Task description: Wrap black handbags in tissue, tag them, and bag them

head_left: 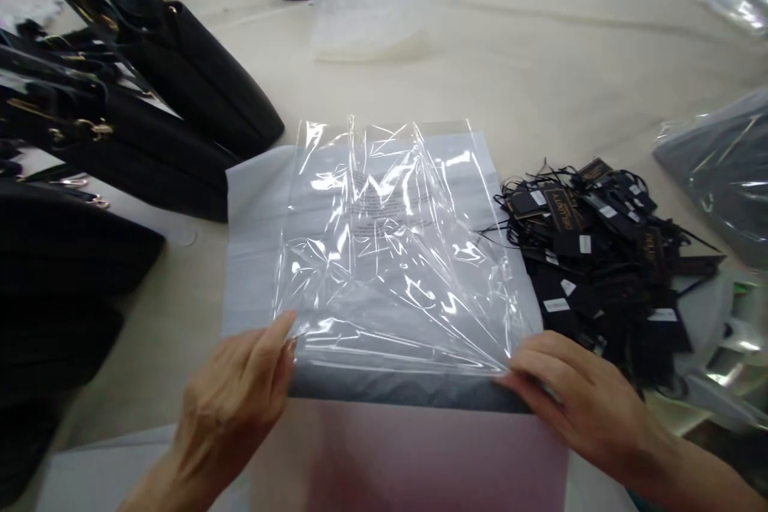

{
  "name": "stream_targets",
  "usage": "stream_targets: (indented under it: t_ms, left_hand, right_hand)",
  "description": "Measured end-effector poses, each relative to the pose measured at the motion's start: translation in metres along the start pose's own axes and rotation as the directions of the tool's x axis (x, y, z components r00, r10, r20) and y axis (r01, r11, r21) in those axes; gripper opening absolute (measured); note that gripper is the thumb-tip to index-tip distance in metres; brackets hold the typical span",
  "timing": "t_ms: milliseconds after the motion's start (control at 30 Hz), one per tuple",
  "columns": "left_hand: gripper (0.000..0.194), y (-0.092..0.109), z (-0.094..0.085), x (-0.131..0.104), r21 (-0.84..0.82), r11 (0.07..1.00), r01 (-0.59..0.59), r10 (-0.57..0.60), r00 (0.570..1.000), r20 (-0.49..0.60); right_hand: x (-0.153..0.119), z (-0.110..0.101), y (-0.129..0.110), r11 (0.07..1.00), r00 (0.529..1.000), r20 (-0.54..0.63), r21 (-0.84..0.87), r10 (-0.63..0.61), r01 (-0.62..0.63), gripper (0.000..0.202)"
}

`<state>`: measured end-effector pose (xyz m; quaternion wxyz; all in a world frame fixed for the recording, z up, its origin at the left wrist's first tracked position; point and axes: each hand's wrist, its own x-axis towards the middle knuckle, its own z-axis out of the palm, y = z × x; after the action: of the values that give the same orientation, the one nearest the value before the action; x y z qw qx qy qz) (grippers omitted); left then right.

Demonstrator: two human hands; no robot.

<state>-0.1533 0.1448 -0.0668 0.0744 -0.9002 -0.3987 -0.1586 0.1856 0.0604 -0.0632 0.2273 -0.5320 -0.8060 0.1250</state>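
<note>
A clear plastic bag (390, 256) lies spread out in front of me, glossy and creased, its near edge running between my two hands. My left hand (240, 384) pinches that edge at the left corner. At the right corner, my right hand (564, 392) grips the plastic between thumb and fingers. Beneath the bag is a pale grey-white sheet (255, 248) with small printed lines showing through. A dark grey strip (408, 388) runs just below the bag's edge. Closest to me is a smooth pinkish panel (420, 456); its lower part is out of view.
Black handbags (198, 72) with gold hardware stand at the left. A heap of black hang tags (600, 248) with strings lies to the right. Plastic-wrapped dark items (726, 168) sit at the right edge. Another clear plastic bag (372, 24) rests farther back on the cream table (540, 48).
</note>
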Motion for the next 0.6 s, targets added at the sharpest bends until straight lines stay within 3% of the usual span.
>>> stream_targets:
  t_ms: [167,300,467,600]
  left_hand:
    - [0.023,0.003,0.007,-0.024,0.13,0.985,0.112,-0.091,0.983,-0.159]
    - [0.024,0.007,0.02,-0.045,0.189,0.952,0.239,-0.19,0.95,-0.247]
    - [0.019,0.008,0.025,-0.076,0.174,0.929,0.325,-0.279,0.929,-0.244]
    - [0.006,0.017,0.019,-0.096,0.074,0.903,0.424,-0.41,0.9,-0.146]
  right_hand:
    - [-0.005,0.007,-0.009,0.982,0.978,-0.205,-0.19,-0.039,-0.001,0.016]
    - [-0.012,0.015,-0.005,0.963,0.969,-0.225,-0.267,-0.098,0.036,0.023]
    - [-0.043,0.018,0.009,0.968,0.978,-0.152,-0.227,-0.146,0.109,0.028]
    - [-0.062,0.021,0.007,0.976,0.972,-0.206,-0.208,-0.11,0.066,0.027]
